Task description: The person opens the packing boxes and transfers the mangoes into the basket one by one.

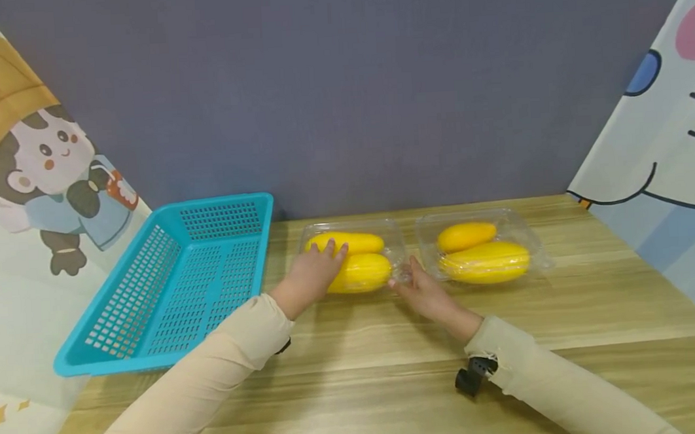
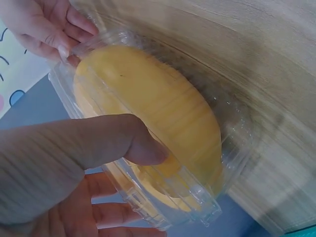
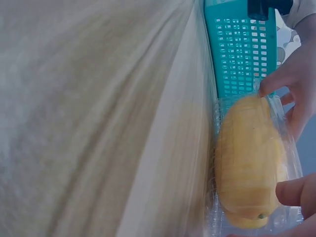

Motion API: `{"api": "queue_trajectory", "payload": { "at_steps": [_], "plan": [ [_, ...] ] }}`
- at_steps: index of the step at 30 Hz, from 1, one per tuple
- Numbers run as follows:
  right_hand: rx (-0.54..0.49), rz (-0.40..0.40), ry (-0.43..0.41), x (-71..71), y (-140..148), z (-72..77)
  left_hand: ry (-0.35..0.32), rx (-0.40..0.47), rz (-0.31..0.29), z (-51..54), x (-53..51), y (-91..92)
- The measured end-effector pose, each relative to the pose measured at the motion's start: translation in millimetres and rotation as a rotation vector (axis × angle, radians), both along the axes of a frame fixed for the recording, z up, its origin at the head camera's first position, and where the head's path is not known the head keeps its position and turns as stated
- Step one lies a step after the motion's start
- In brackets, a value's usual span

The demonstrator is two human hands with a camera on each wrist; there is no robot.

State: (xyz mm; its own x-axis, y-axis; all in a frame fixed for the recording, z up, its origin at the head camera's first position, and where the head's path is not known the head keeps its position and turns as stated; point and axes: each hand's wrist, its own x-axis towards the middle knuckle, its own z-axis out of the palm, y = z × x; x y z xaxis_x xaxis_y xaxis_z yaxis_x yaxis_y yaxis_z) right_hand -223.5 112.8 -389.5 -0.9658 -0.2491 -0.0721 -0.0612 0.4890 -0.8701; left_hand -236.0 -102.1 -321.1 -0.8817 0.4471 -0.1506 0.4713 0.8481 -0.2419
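Note:
A clear plastic clamshell box (image 1: 394, 235) with two long yellow mango-like fruits (image 1: 362, 273) lies on the table, left of the middle. My left hand (image 1: 316, 277) grips its left side; in the left wrist view the thumb lies across the lid with the other fingers beyond the edge. At the right end of the same box, my right hand (image 1: 427, 297) holds the corner between thumb and fingers. To the right stands a second clear box (image 1: 519, 224) with two similar yellow fruits (image 1: 485, 263) inside, apart from my grip. The right fingertips are partly hidden by the plastic.
A blue-green plastic basket (image 1: 209, 286) with slotted walls stands at the left of the wooden table (image 1: 362, 386). Behind the boxes rises a grey partition (image 1: 341, 99). Printed cartoon panels (image 1: 44, 174) flank both sides.

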Motion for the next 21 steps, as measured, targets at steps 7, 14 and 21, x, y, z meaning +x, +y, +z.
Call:
{"api": "queue_trajectory", "payload": {
  "at_steps": [7, 14, 21],
  "plan": [
    [-0.029, 0.004, 0.012, 0.3, 0.6, -2.0, 0.042, -0.041, -0.002, -1.4, 2.2, 0.8],
    [-0.035, 0.007, 0.024, -1.0, 2.2, -3.0, 0.056, -0.026, -0.004, -0.8, 4.3, 0.8],
    [-0.054, 0.025, 0.032, -0.4, 2.5, -1.9, 0.088, -0.018, 0.013, -7.2, 5.6, 2.1]
  ]
}}
